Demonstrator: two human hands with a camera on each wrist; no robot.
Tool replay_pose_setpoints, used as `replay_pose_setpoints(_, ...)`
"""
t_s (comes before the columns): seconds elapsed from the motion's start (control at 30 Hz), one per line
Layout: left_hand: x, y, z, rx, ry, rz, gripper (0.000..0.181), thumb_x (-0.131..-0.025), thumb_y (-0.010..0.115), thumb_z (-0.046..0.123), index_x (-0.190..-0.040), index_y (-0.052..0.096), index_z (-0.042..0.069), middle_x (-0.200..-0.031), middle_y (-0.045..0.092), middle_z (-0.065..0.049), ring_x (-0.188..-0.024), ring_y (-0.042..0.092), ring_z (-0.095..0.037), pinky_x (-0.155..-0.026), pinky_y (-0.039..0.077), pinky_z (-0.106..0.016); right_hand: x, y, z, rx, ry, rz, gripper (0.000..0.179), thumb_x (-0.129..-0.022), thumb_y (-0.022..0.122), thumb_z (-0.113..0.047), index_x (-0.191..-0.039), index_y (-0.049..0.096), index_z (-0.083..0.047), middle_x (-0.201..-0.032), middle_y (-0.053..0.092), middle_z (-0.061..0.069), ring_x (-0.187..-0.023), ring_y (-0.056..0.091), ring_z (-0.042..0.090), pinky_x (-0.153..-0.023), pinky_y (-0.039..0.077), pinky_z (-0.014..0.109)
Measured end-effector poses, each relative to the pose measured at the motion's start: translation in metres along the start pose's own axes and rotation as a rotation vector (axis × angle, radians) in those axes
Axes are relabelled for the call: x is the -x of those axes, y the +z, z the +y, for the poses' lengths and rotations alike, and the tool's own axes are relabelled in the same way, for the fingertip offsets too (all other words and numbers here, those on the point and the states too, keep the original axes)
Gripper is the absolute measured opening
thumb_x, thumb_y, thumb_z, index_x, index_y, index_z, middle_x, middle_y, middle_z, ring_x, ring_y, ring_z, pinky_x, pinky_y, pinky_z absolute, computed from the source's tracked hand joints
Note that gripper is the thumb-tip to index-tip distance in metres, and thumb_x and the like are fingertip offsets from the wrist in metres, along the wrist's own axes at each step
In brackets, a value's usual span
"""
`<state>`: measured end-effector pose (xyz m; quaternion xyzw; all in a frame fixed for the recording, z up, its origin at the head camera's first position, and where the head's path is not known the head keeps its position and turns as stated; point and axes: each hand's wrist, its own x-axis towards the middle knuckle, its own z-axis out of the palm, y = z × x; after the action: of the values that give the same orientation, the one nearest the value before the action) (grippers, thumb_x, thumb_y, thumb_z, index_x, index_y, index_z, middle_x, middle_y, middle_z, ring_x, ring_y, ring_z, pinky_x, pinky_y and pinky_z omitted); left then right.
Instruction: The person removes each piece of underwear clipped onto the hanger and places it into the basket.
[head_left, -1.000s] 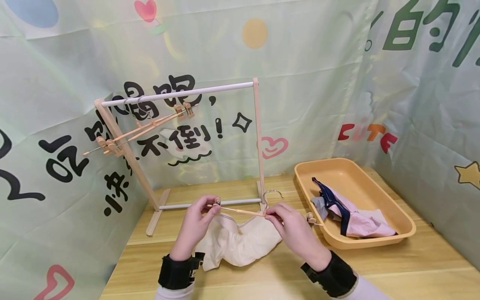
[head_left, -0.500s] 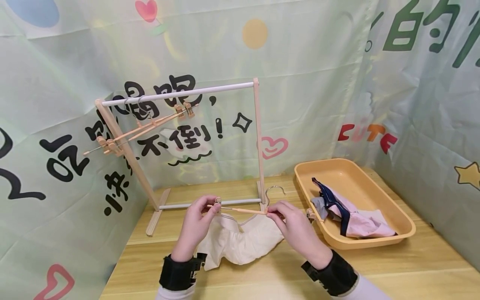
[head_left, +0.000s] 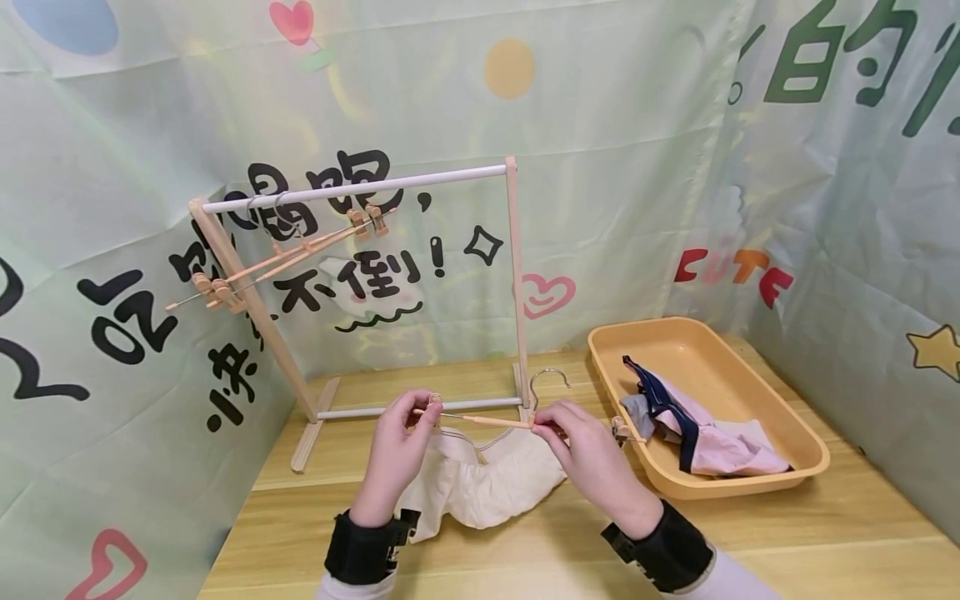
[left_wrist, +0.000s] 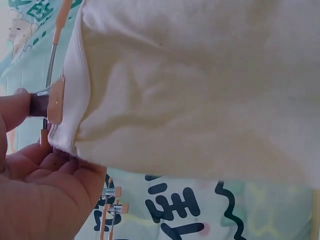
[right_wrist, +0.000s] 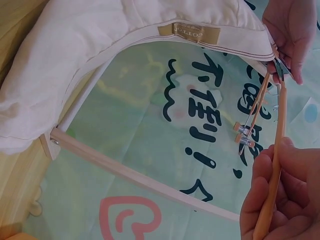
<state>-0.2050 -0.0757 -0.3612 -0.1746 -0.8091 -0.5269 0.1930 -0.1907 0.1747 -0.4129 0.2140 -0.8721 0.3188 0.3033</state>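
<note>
My left hand [head_left: 397, 454] pinches the clip [left_wrist: 56, 100] at the left end of a clip hanger [head_left: 501, 422]. In the left wrist view, the clip's peach pad lies against the waistband edge of a cream garment [head_left: 480, 492]. My right hand [head_left: 596, 462] pinches the hanger's peach bar [right_wrist: 275, 165] near its middle, beside the metal hook [head_left: 551, 372]. The other clip [head_left: 619, 429] sticks out past my right hand, with no cloth on it. The garment sags from the left clip toward the table; a tan label [right_wrist: 192, 33] shows on its waistband.
Behind my hands stands a wooden rack [head_left: 517, 275] with a white top rail [head_left: 420, 178]. Clip hangers [head_left: 300, 250] hang at its left end. To the right, a yellow tray [head_left: 813, 467] holds a pink and navy garment [head_left: 731, 442]. A printed curtain [head_left: 615, 167] encloses the table.
Over the last second the hanger's hook has turned to stand slightly higher, and my right hand has shifted a little. My left hand stays on the clip.
</note>
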Motion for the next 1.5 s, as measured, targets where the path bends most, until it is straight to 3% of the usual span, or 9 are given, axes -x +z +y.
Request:
replay_pose_setpoints(0.3,0.0010,0.0020,0.0027,0.014,0.043,0.029,0.010,-0.089,0.062,0.004,-0.094,0.065,-0.005,-0.088,0.065,-0.019,-0.081,0.058,-0.018,-0.074,0.054,-0.046,0.0009,0.0009,0.0012,-0.001,-0.016,-0.001,0.009,-0.086,0.068,-0.015,-0.094,0.064,-0.018,-0.090,0.062,-0.006,-0.076,0.053,0.002,-0.060,0.054,0.026)
replay_pose_setpoints(0.77,0.0013,0.0018,0.0017,0.038,0.014,0.030,0.011,-0.089,0.063,0.005,-0.095,0.065,-0.004,-0.088,0.065,-0.019,-0.079,0.056,-0.017,-0.073,0.051,-0.039,0.0016,0.0015,0.0021,-0.010,-0.023,-0.002,0.009,-0.087,0.068,-0.014,-0.093,0.063,-0.018,-0.088,0.061,-0.007,-0.075,0.053,0.002,-0.059,0.054,0.026)
replay_pose_setpoints(0.93,0.0016,0.0028,0.0015,0.052,0.029,0.047,0.011,-0.089,0.063,0.005,-0.095,0.065,-0.004,-0.088,0.065,-0.019,-0.080,0.057,-0.017,-0.076,0.052,-0.044,0.0012,0.0016,0.0021,-0.020,-0.031,0.005,0.009,-0.086,0.068,-0.013,-0.092,0.063,-0.018,-0.088,0.060,-0.007,-0.075,0.053,0.002,-0.059,0.054,0.026)
replay_pose_setpoints(1.17,0.0019,0.0044,0.0018,0.085,0.047,0.067,0.010,-0.088,0.063,0.001,-0.095,0.065,-0.005,-0.088,0.065,-0.019,-0.080,0.058,-0.017,-0.073,0.052,-0.034,0.0011,0.0015,0.0022,-0.040,-0.028,-0.008,0.009,-0.088,0.067,-0.014,-0.092,0.062,-0.019,-0.090,0.059,-0.009,-0.074,0.052,0.001,-0.059,0.053,0.025)
replay_pose_setpoints(1.5,0.0029,0.0045,0.0025,0.108,0.099,0.095,0.008,-0.086,0.064,-0.002,-0.092,0.065,-0.007,-0.086,0.066,-0.019,-0.080,0.058,-0.018,-0.073,0.051,-0.031,0.0002,0.0010,0.0019,-0.035,-0.049,-0.006,0.008,-0.088,0.066,-0.014,-0.093,0.062,-0.019,-0.089,0.059,-0.009,-0.072,0.050,0.002,-0.057,0.051,0.024)
